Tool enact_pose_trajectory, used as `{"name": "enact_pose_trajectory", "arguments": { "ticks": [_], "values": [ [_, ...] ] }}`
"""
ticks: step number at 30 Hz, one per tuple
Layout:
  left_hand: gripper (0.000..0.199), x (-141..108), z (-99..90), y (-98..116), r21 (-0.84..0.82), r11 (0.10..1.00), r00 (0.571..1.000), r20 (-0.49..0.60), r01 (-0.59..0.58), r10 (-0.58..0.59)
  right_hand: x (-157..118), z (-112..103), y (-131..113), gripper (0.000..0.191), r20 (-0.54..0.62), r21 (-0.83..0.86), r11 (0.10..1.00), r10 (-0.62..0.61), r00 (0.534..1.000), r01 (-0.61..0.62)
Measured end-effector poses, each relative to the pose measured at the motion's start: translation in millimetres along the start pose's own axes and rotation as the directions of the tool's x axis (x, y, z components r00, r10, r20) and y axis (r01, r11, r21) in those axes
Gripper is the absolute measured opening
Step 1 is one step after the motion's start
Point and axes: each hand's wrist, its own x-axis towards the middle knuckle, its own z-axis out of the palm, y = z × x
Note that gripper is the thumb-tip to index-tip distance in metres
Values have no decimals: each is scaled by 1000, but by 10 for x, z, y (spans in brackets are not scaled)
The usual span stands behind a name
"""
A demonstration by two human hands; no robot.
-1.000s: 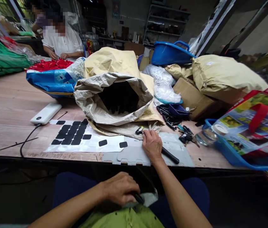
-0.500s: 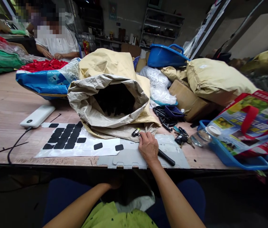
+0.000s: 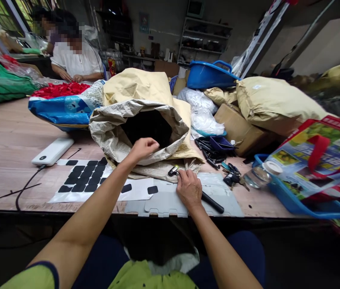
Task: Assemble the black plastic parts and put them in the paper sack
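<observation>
My right hand (image 3: 189,188) is wrapped round a small hammer (image 3: 212,202), its black handle pointing to the right and its head, with a yellowish face, showing past my fingers. The hammer lies over a grey sheet (image 3: 163,200) at the table's front edge. My left hand (image 3: 143,149) is in front of the mouth of a large paper sack (image 3: 109,120), fingers bent and together; whether anything is in them is hidden. Inside the sack it is dark. Below my left forearm, a white sheet (image 3: 139,185) bears several black rounded squares (image 3: 81,180), partly covered by that arm.
A white power bank (image 3: 52,151) with a cable lies left. A blue bag of red pieces (image 3: 61,90) stands behind it. To the right are black parts (image 3: 207,152), keys (image 3: 233,176), a clear jar (image 3: 257,176) and a blue basket (image 3: 305,206). A person (image 3: 75,60) sits across the table.
My left hand has come up from below the table edge to the sack's mouth. My right hand stays on the hammer. The view has shifted slightly.
</observation>
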Motion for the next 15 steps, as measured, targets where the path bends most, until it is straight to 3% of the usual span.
{"name": "enact_pose_trajectory", "arguments": {
  "ticks": [2,5,8,12,15],
  "values": [
    [29,351,66,-168,246,947,959,-245,204,-143,3,1,10,23,4,11,1000,3,1000,-3],
    [29,579,207,-308,455,804,917,-292,384,-273,5,5,24,24,7,22,1000,1,1000,-1],
    [33,578,265,-310,555,720,908,-294,417,-300,5,7,27,23,9,27,1000,5,1000,-6],
    [31,428,166,-231,565,705,902,-300,430,-310,7,4,16,23,5,26,1000,14,1000,-14],
    [25,142,51,-146,524,792,925,-356,315,-133,9,5,7,21,2,18,1000,16,1000,-17]
  ]
}}
